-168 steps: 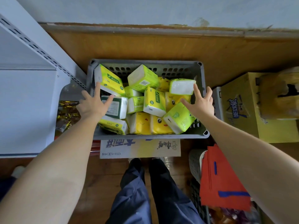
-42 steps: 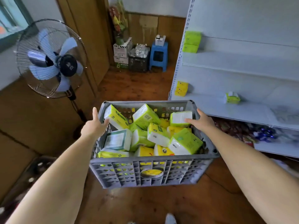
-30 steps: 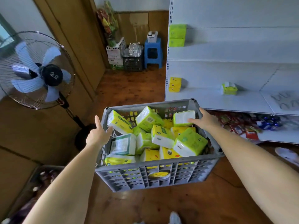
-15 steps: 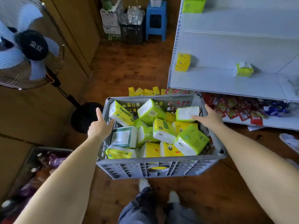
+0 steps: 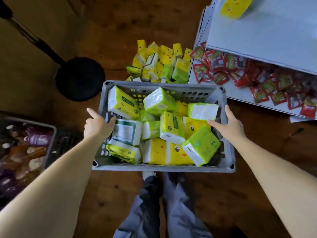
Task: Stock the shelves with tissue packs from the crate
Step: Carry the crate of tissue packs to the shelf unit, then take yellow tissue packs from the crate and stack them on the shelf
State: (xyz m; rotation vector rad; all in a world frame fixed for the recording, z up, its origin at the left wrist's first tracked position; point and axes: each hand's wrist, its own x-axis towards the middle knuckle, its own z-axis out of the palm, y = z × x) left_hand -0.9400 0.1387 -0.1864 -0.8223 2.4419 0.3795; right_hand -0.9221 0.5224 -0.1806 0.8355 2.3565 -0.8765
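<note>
I hold a grey slotted plastic crate (image 5: 161, 167) in front of my legs, low over the wooden floor. It is full of several yellow and green tissue packs (image 5: 173, 129), lying jumbled. My left hand (image 5: 97, 124) grips the crate's left rim, thumb up. On the right rim sits my right hand (image 5: 228, 123), fingers curled over the edge beside a green pack. The white metal shelf (image 5: 267, 36) stands to the upper right, with one yellow tissue pack (image 5: 235, 6) on it.
A pile of tissue packs (image 5: 159, 64) lies on the floor beyond the crate. Red snack sachets (image 5: 257, 79) cover the lowest shelf board at right. The fan's black round base (image 5: 80, 78) stands at left. A dark basket of bottles (image 5: 25, 148) sits at far left.
I have carried the crate from the other spot to the white shelf. Since half a second ago my view has tipped down and the crate has come lower, nearer the floor.
</note>
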